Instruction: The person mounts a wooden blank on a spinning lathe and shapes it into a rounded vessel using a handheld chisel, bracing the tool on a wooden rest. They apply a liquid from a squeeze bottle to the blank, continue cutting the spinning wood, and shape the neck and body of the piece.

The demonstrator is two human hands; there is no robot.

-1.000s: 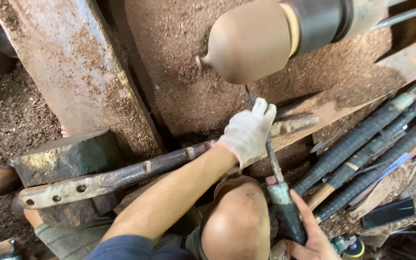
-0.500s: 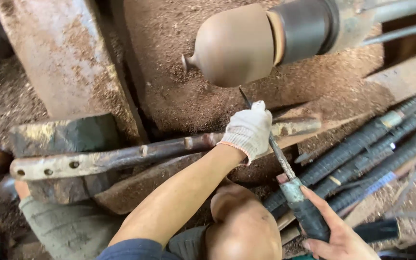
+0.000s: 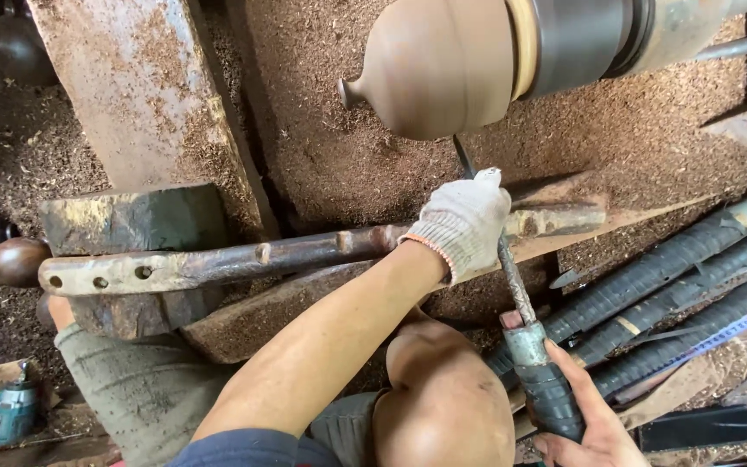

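Here the gloved left hand (image 3: 462,223) clamps the turning chisel (image 3: 512,285) on the tool rest (image 3: 304,255); the right hand (image 3: 577,415) grips its handle; better keep the tip steady under the wooden vase (image 3: 438,65).

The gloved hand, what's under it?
The gloved left hand presses a thin metal tool onto a rusty bar. Where tool and bar cross is hidden by the glove.

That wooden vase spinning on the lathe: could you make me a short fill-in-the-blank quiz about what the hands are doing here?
1. The left hand, which presses the turning tool against the metal rest bar, wears a white ____.
2. The right hand grips the tool's dark wrapped ____.
3. The tool's tip reaches up to the underside of the wooden ____.
4. The ground under the lathe is covered in ____.

Missing words: glove; handle; vase; sawdust
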